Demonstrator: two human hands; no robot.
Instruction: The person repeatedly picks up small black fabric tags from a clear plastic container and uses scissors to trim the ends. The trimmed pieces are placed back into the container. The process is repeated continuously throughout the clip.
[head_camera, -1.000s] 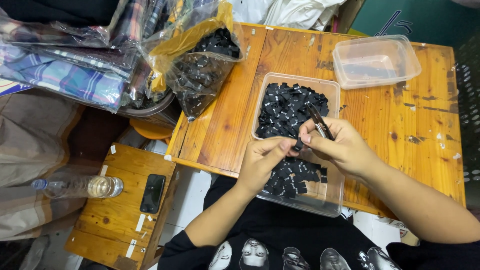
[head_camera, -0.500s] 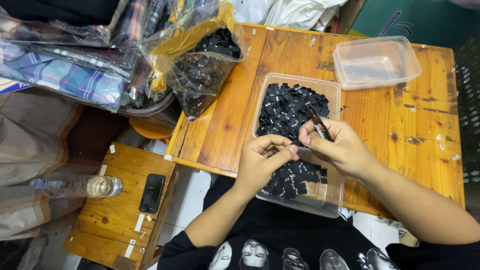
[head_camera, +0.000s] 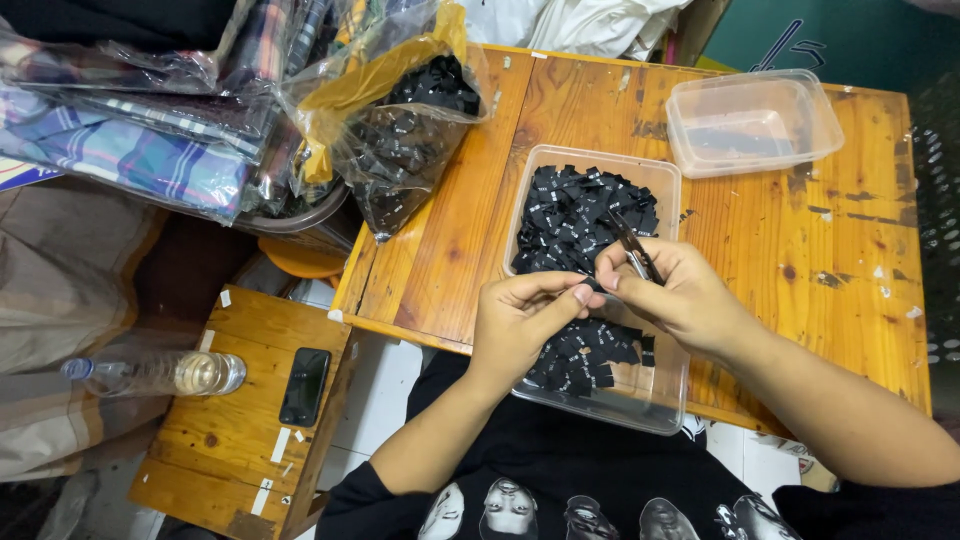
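My left hand (head_camera: 522, 318) and my right hand (head_camera: 672, 290) meet over a clear plastic tub (head_camera: 662, 400) full of small black fabric labels (head_camera: 580, 215). Both thumbs and forefingers pinch one small black label (head_camera: 592, 288) between them. My right hand also holds small dark snips (head_camera: 632, 248), whose blades point up and away over the tub. The tub sits at the near edge of an orange wooden table (head_camera: 800, 240).
An empty clear tub (head_camera: 752, 122) stands at the table's far right. A plastic bag of black labels (head_camera: 410, 130) lies at the far left, beside bagged plaid cloth (head_camera: 140, 150). Below left, a low wooden stool (head_camera: 240, 420) carries a phone (head_camera: 304, 386) and a water bottle (head_camera: 160, 374).
My hands have stayed over the tub with only slight finger shifts; the left fingertips have closed in against the right hand's at the label.
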